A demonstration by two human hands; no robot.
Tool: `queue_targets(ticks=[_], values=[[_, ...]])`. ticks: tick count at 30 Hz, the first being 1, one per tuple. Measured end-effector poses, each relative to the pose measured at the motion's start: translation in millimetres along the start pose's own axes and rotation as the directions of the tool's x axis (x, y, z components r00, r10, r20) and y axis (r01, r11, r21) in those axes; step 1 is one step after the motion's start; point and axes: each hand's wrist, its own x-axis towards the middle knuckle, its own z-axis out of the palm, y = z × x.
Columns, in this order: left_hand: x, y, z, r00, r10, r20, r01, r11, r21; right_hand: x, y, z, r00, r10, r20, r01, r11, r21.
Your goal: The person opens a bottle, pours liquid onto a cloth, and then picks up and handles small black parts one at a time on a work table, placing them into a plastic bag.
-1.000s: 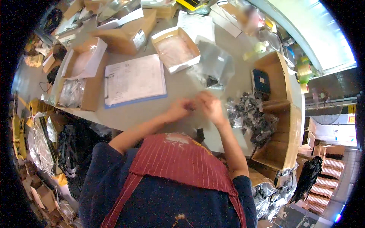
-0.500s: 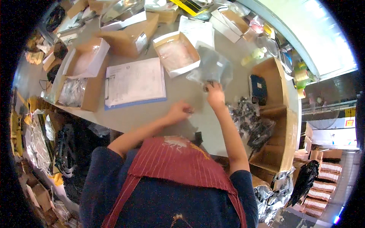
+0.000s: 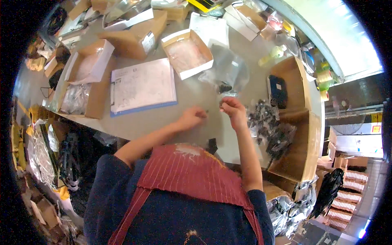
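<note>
I sit at a grey table, with both forearms reaching forward over a red striped apron. My left hand rests on the table and pinches a tiny part at its fingertips. My right hand hovers a short way to the right, its fingers curled round a small dark piece that is too small to make out. Just beyond the right hand lies a clear plastic bag with dark parts in its lower corner.
A clipboard with paper lies to the left, with a shallow open box behind it. A cardboard box holds clear bags. On the right, bagged black parts spill from open cartons. A small black object sits near the table's edge.
The hands were together a second ago. My right hand then reached out to the clear bag and has now drawn back toward my left hand, which barely moved.
</note>
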Motion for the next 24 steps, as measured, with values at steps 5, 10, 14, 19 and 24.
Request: queue_targets(ticks=[5,10,14,19,24], values=[[13,-17,7,0.998,-0.019,0.061,0.027,0.990,-0.139,-33,4,25,0.969,-0.181,0.167,0.213,0.956,-0.204],[17,-25,10,0.994,0.113,-0.007,-0.113,0.991,-0.064,-41,14,32,0.886,-0.357,0.295,0.460,0.748,-0.478],[8,-3,3,0.998,0.065,0.010,-0.066,0.995,0.075,-46,0,33,0.786,-0.458,0.416,0.607,0.444,-0.659],[14,-11,5,0.991,0.135,0.016,-0.136,0.981,0.139,-42,-6,30,0.592,-0.478,0.649,0.712,-0.066,-0.699],[8,1,9,0.989,0.136,-0.061,-0.145,0.973,-0.180,-47,-8,15,0.814,-0.386,0.435,0.558,0.305,-0.772]])
